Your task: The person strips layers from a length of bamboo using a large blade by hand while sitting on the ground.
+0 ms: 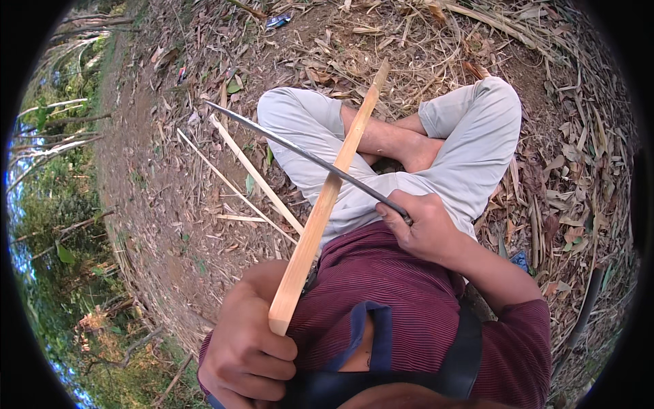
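Note:
My left hand (253, 344), at the lower left, is closed around the near end of a pale wooden strip (317, 225). The strip slants up and away over my lap and narrows toward its far tip. My right hand (429, 228) is wrapped round the near end of a long, narrow dark metal blade (293, 148), seen nearly edge-on. Pointing to the far left, the blade crosses over the strip near its middle. Whether the two touch cannot be told. The blade's handle is mostly hidden in my fingers.
My crossed legs in light trousers (470, 129) rest on leaf-littered ground. Several thin wooden strips, including a pale one (255, 170), lie left of my knee. Dry stalks and shavings (436, 41) are scattered ahead. A dark pole (587, 307) lies at the right. Shrubs stand far left.

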Tool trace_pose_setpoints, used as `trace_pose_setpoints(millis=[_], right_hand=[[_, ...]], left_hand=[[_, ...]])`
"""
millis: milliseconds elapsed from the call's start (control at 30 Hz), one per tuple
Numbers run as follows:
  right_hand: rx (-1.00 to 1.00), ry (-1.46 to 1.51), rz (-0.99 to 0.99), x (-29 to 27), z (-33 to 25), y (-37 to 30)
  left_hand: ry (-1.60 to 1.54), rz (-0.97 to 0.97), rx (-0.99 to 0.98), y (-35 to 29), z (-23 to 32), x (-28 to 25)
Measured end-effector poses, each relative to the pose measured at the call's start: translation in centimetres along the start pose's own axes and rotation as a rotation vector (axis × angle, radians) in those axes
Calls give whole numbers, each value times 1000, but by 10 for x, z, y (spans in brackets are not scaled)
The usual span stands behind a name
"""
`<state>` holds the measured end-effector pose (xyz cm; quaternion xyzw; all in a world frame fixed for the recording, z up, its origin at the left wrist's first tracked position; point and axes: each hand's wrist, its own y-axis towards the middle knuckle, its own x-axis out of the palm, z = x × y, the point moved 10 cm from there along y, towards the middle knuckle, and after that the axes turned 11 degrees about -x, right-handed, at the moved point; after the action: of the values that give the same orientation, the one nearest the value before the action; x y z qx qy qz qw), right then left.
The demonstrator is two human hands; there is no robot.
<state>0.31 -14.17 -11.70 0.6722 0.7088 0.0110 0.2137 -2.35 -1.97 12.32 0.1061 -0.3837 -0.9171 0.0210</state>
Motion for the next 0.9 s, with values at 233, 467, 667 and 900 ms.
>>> trace_pose_setpoints(millis=[233,467,667,900], right_hand=[[-249,4,-77,10,-48,6],[-222,63,-75,5,-64,7],[365,-3,-9,-5,56,-4],[-309,13,-78,9,-48,8]], left_hand=[[147,75,70,-7,9,-4],[1,-30,80,-10,0,5],[51,7,-24,-6,3,11],[46,46,23,-1,8,9]])
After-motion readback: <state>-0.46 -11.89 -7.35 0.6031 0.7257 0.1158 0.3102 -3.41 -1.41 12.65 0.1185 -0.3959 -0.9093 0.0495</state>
